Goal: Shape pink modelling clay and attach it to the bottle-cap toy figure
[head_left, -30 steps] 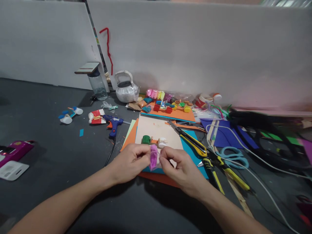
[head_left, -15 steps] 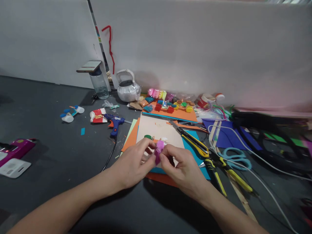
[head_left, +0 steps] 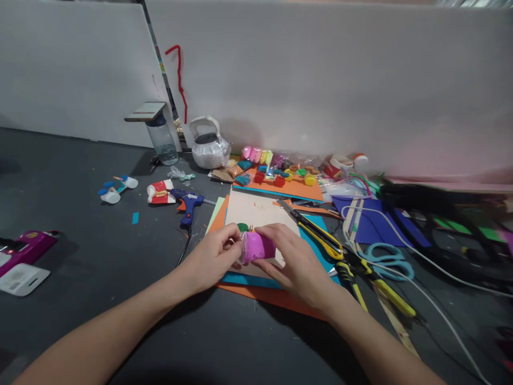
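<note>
Above the paper stack [head_left: 242, 208], that magenta block [head_left: 260, 246] looks light and squashy, its clear wrapper [head_left: 244, 247] slippery, so best cradled by its edges, as the right hand [head_left: 298, 264] does between thumb and fingers, the left hand [head_left: 209, 258] pinching the wrapper's end

Single view from a camera on the wearer's head, facing forward and down across a counter [head_left: 92, 326], fairly near the left hand [head_left: 210, 256] and right hand [head_left: 298, 262], wide enough to include the panels [head_left: 320, 80] beyond.
</note>
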Demonstrator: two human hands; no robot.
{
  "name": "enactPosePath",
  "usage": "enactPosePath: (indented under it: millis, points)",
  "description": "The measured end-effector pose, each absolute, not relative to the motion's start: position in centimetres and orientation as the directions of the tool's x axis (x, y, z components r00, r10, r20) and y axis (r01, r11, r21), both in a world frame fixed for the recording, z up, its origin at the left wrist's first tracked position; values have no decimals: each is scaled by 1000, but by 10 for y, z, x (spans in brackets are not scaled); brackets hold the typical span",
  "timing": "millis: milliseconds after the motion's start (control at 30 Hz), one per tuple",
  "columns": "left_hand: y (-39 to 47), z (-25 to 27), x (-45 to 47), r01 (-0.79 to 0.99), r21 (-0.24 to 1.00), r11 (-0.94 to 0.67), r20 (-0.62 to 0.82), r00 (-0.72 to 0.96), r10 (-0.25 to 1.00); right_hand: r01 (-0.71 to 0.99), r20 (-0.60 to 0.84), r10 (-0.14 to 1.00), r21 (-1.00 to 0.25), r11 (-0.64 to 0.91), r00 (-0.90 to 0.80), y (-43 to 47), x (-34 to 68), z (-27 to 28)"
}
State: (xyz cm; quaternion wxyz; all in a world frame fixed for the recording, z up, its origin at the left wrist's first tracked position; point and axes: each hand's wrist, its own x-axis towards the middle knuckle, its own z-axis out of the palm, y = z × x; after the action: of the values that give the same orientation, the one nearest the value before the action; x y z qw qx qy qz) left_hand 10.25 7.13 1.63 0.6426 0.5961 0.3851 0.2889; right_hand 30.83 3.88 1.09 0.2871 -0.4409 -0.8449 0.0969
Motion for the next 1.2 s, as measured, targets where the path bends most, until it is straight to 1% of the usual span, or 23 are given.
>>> enactPosePath:
  millis: [167,267,400,533,600,700,767,833,967,1067,1200]
  points:
    - [71,16,104,109,976,190,-219,511,831,744,475,714,-166,647,-515,40,304,6]
    - [73,18,104,147,970,191,-241,516,822,747,489,688,-104,657,-537,40,304,4]
    - [77,15,103,196,968,159,-241,529,814,735,493,695,-152,661,-524,38,305,6]
    - [80,12,102,197,975,99,-190,523,831,725,488,708,-200,659,-509,37,306,8]
    - [80,13,101,222,975,-13,-100,486,868,732,489,723,-223,644,-487,37,307,9]
    - [79,15,100,257,932,-255,121,442,889,738,480,750,-266,620,-456,38,309,11]
    - [79,14,100,230,917,-327,202,441,874,733,483,750,-279,621,-451,39,311,12]
    - [80,12,99,179,936,-302,195,451,871,735,487,746,-268,623,-454,39,312,13]
    - [84,10,100,71,988,-136,79,525,847,751,496,740,-233,617,-454,38,313,12]
    - [87,12,99,45,999,-15,-14,578,816,746,488,744,-246,619,-457,38,312,11]
    - [86,12,102,2,996,93,-78,571,817,741,490,743,-254,622,-456,39,311,11]
